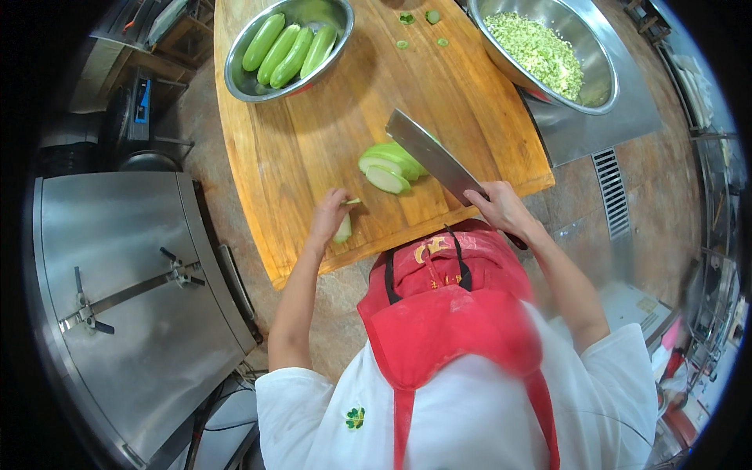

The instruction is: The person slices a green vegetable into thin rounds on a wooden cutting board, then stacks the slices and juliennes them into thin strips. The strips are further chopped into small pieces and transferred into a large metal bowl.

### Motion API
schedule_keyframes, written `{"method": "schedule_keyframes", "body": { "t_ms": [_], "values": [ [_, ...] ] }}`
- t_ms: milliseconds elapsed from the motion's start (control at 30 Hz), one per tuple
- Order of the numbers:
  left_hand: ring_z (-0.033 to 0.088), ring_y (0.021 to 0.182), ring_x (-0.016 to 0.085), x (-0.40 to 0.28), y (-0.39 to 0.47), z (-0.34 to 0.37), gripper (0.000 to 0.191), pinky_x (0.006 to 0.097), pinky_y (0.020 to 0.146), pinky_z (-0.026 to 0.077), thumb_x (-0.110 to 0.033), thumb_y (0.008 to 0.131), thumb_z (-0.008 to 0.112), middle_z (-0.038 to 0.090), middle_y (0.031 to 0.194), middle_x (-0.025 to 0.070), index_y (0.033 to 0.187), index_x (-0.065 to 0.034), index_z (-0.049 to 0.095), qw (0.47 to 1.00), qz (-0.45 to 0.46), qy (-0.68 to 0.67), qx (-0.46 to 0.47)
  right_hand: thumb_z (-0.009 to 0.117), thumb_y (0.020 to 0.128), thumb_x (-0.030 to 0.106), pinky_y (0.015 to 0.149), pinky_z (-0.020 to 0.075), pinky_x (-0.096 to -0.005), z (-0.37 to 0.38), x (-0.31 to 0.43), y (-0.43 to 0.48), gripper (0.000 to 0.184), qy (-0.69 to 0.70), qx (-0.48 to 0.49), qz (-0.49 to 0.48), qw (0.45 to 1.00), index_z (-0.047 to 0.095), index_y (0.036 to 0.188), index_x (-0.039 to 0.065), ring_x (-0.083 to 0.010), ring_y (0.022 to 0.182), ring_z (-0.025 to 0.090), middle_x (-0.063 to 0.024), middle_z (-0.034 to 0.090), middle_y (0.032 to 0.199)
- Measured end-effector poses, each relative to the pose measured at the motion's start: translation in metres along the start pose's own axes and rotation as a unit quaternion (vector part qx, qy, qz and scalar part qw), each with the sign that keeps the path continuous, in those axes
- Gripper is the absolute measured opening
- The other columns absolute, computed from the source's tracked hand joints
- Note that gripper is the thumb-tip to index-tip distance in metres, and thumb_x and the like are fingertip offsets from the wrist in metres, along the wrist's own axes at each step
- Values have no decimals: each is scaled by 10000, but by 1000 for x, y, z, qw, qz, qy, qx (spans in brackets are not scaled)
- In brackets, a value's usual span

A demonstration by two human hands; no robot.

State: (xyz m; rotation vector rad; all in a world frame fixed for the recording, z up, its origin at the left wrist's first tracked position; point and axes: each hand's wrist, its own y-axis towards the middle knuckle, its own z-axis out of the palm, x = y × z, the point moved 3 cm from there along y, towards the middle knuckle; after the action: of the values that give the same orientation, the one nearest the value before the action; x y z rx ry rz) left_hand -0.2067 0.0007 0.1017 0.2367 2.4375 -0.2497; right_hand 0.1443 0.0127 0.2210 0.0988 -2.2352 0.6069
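My right hand grips the handle of a broad-bladed cleaver, its blade slanting up and left over the board. Beside the blade lies a leaning stack of pale green zucchini slices, the nearest one fanned out flat. Left of the stack, my left hand pinches a thin zucchini strip between thumb and fingers. A cut zucchini piece rests on the wooden cutting board just under that hand, partly hidden by it.
A steel bowl with several whole zucchini stands at the board's far left. Beyond its right edge, a larger steel bowl contains chopped green vegetable. Small zucchini end pieces lie at the far side. A steel cabinet is at left.
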Motion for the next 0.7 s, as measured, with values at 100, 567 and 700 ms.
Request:
{"method": "schedule_keyframes", "body": {
  "t_ms": [100, 567, 700],
  "values": [
    [572, 921, 261, -24, 31, -17, 177, 353, 714, 490, -71, 744, 662, 562, 953, 73, 902, -87, 584, 985, 118, 113, -46, 577, 903, 254, 554, 423, -409, -7, 8, -4, 328, 11, -2, 25, 1000, 611, 836, -65, -306, 533, 506, -265, 505, 630],
    [422, 1193, 339, -66, 5, 21, 530, 483, 1023, 326, -178, 656, 685, 456, 1243, 145, 1163, -91, 560, 957, 271, 84, -58, 580, 898, 254, 540, 409, -434, -1, -15, -13, 334, 8, -38, 6, 999, 600, 787, -60, -369, 536, 502, -275, 496, 628],
    [349, 1237, 392, -65, -23, 24, 757, 499, 1034, 300, -426, 638, 786, 393, 1304, 192, 1243, -70, 502, 985, 72, 65, -146, 581, 896, 266, 547, 411, -444, 0, -12, -14, 335, -17, -21, 24, 999, 606, 789, -51, -393, 554, 509, -270, 504, 632]
  ]
}}
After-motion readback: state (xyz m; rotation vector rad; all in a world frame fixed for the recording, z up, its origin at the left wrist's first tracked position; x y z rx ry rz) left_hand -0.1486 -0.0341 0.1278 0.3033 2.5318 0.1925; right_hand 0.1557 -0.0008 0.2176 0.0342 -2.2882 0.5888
